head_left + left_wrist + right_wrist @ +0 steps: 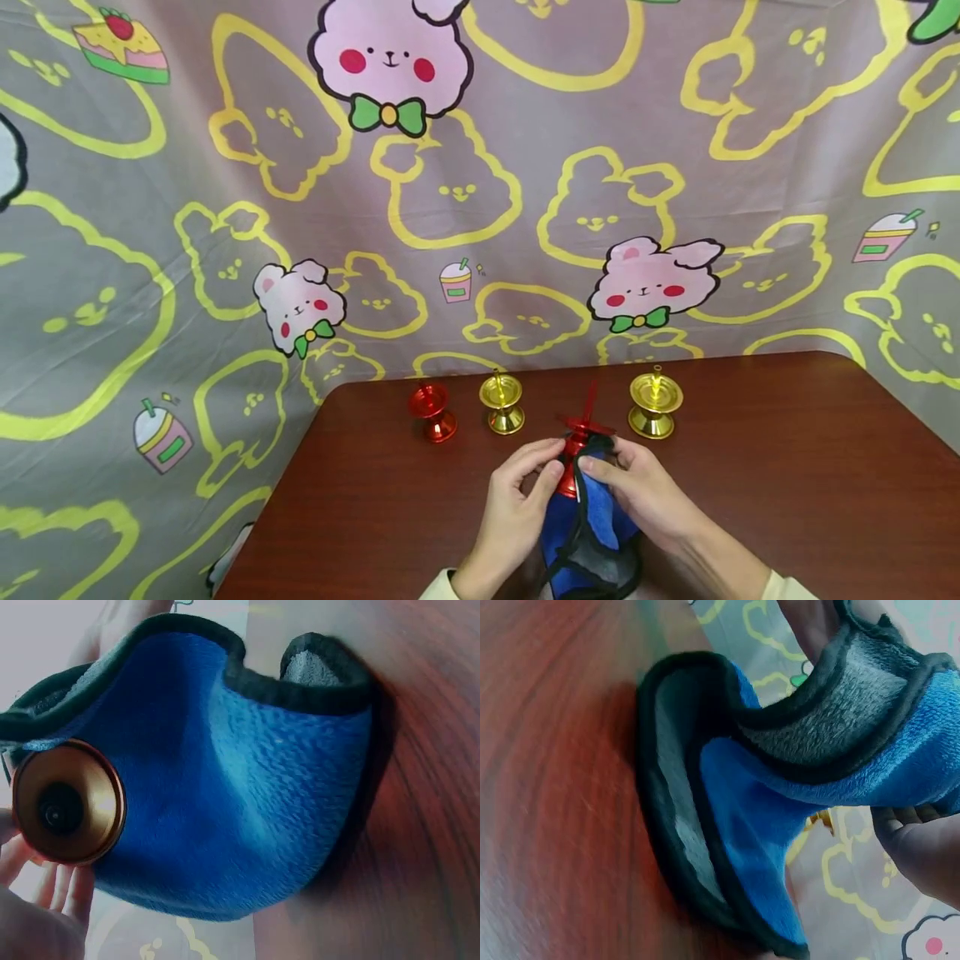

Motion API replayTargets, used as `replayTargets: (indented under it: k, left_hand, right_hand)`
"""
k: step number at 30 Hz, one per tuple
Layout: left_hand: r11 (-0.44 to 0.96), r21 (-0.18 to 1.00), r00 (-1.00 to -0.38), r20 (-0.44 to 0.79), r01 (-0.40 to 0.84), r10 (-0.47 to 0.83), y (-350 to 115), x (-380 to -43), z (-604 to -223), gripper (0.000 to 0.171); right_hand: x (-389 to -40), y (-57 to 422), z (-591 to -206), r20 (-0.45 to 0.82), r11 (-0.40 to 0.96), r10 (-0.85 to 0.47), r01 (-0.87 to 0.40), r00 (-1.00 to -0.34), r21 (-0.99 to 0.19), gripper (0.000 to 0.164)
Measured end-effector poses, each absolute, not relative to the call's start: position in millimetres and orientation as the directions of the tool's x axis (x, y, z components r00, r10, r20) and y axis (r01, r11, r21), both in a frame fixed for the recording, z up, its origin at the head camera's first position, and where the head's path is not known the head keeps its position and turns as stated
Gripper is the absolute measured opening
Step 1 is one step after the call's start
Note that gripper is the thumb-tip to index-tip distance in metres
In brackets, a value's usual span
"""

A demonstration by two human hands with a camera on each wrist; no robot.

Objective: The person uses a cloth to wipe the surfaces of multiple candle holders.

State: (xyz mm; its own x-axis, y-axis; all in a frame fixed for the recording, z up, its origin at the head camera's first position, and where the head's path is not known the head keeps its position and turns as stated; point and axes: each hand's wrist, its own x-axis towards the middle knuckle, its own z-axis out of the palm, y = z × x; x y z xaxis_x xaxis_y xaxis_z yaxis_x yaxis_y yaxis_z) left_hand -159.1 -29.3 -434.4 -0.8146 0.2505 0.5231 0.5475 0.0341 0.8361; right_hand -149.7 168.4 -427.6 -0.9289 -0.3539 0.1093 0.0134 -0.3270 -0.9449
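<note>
A red metal candle holder (pixel 567 485) with a thin spike is held upright above the table's front part. My left hand (pixel 512 504) grips its stem from the left between thumb and fingers. From the right, my right hand (pixel 654 493) pinches a blue plush cloth (pixel 600 512) with black edging and a grey reverse against the holder. The cloth hangs down in folds. The left wrist view shows the holder's round hollow base (pixel 82 799) against the cloth (pixel 285 787). In the right wrist view the cloth (pixel 750 817) hides part of the right hand (pixel 919 851).
At the back of the brown wooden table (pixel 360 492) stand a smaller red holder (pixel 438 425), a gold holder (pixel 506 417) and another gold holder (pixel 652 421) farther right. A patterned curtain (pixel 420 317) hangs behind the table's rear edge.
</note>
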Motion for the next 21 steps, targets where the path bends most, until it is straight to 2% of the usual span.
replayTargets:
  k: [2, 4, 7, 9, 11, 15, 18, 21]
  left_hand:
    - [0.006, 0.844, -0.817, 0.518, 0.537, 0.251, -28, -160, -435, 0.025]
    - [-0.03, 0.886, -0.857, 0.457, 0.463, 0.24, -27, -160, -436, 0.022]
    - [-0.124, 0.958, -0.92, 0.283, 0.258, 0.272, -27, -161, -436, 0.021]
    - [-0.161, 0.98, -0.926, 0.164, 0.114, 0.339, -28, -161, -436, 0.025]
    - [-0.172, 0.985, -0.899, 0.069, -0.007, 0.431, -29, -161, -435, 0.029]
    - [-0.191, 0.961, -0.792, -0.045, -0.202, 0.609, -32, -162, -433, 0.044]
    - [-0.252, 0.915, -0.717, -0.055, -0.314, 0.695, -32, -163, -433, 0.052]
    - [-0.332, 0.859, -0.69, -0.033, -0.389, 0.723, -31, -163, -435, 0.052]
  right_hand:
    - [-152, 173, -428, 0.129, -0.339, -0.35, -0.003, -0.928, -0.941, 0.032]
    - [-154, 178, -428, 0.151, -0.358, -0.353, -0.016, -0.923, -0.934, 0.027]
    - [-157, 186, -430, 0.209, -0.386, -0.371, -0.055, -0.905, -0.921, 0.025]
    - [-158, 190, -431, 0.243, -0.399, -0.387, -0.076, -0.89, -0.914, 0.026]
    - [-159, 192, -432, 0.273, -0.405, -0.396, -0.101, -0.877, -0.909, 0.03]
    - [-159, 194, -433, 0.304, -0.411, -0.408, -0.125, -0.861, -0.903, 0.034]
    - [-160, 193, -432, 0.32, -0.418, -0.421, -0.132, -0.848, -0.899, 0.035]
    - [-161, 192, -432, 0.326, -0.421, -0.432, -0.132, -0.841, -0.897, 0.036]
